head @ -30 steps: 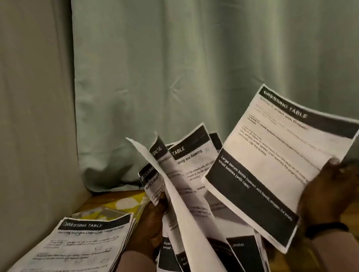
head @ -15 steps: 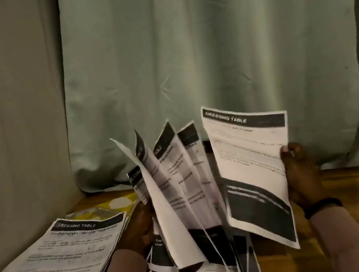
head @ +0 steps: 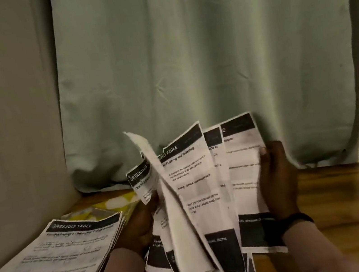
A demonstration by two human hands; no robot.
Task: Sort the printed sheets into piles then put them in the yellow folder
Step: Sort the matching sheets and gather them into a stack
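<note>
Mid-sort: left hand (head: 141, 223) grips the lower part of a fanned bundle of white printed sheets with black header bars (head: 191, 195), fingers curled round the near-left of the fan, thumb up against the shortest sheet. Right hand (head: 276, 181) pinches the rightmost white printed sheet with a black footer block (head: 246, 172) by its right edge, thumb on the front, fingers behind. That sheet stands nearly upright, just beside the fan and overlapping its right edge. A flat pile of printed sheets headed DRESSING TABLE (head: 58, 255) lies at the left edge of the wooden tabletop (head: 349, 190), against the grey wall. The yellow patterned folder (head: 104, 206) sits behind that pile toward the back-left corner, partly covered by it; can't tell whether it is open. More loose sheets lie flat under the fan at the near edge. Pale green curtain (head: 208, 59) hangs behind. Judgement: step in hand is reading headings and peeling one sheet off for a pile. To do it well: keep the left grip low and firm so the fan doesn't slide apart, separate only the one sheet with the right pinch, check its subtitle, not just the shared header, then lay it square on the matching pile. Risk: thin paper, two sheets may cling; the folded sheet mid-fan could snag. Folder needs uncovering later.
</note>
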